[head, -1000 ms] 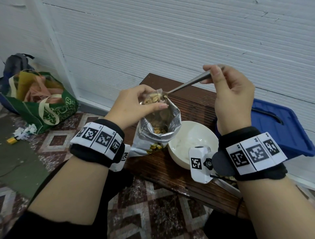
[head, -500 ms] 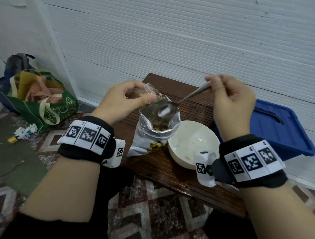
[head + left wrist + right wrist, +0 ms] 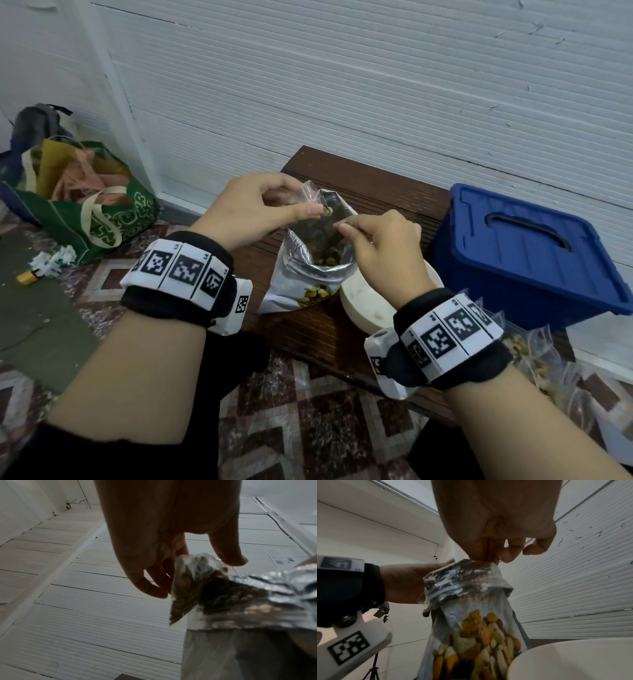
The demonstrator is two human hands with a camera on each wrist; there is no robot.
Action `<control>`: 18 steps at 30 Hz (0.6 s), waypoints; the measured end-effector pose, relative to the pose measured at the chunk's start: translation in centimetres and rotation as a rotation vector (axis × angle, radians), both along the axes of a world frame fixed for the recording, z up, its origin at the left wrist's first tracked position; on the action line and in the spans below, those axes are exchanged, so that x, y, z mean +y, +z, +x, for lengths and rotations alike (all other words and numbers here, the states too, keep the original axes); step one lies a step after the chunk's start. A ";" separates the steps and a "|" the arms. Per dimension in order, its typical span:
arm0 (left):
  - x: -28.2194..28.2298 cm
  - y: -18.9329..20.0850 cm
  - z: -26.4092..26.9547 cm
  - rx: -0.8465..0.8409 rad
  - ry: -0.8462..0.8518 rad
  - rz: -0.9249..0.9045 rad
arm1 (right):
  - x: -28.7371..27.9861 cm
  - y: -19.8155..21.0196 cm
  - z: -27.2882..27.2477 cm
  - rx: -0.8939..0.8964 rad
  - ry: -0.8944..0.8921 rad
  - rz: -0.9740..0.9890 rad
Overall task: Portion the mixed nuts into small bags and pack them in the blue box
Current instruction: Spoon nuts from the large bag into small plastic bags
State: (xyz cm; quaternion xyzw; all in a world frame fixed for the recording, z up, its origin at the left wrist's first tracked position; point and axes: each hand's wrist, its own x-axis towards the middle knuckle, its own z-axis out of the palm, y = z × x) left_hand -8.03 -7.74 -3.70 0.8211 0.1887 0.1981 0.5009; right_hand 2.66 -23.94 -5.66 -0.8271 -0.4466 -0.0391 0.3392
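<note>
Holding a small clear bag (image 3: 310,197) by its rim just above the open foil nut pouch (image 3: 313,270), mid-frame, the left hand (image 3: 253,209) pinches it between thumb and fingers. The right hand (image 3: 380,240) reaches into the pouch mouth, fingers curled; what it grips is hidden. Filling looks underway. Next comes another scoop, tipped carefully into the narrow bag. The blue box (image 3: 524,253), lid on, waits at right on the surface (image 3: 387,192).
</note>
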 end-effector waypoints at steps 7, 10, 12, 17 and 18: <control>-0.5 0.6 -0.4 0.024 -0.013 -0.101 | 0.0 0.0 0.4 0.179 -0.097 0.134; -0.6 0.7 -0.3 0.029 -0.010 -0.099 | 0.0 0.5 0.3 0.259 -0.148 0.157; -0.6 0.8 -0.4 0.035 -0.015 -0.102 | -0.1 0.7 0.3 0.292 -0.187 0.186; -0.6 0.6 -0.4 -0.002 0.027 -0.054 | -0.7 1.4 1.3 0.374 -0.326 0.302; -0.6 0.5 -0.4 -0.017 0.026 -0.046 | -0.8 1.6 1.5 0.377 -0.351 0.320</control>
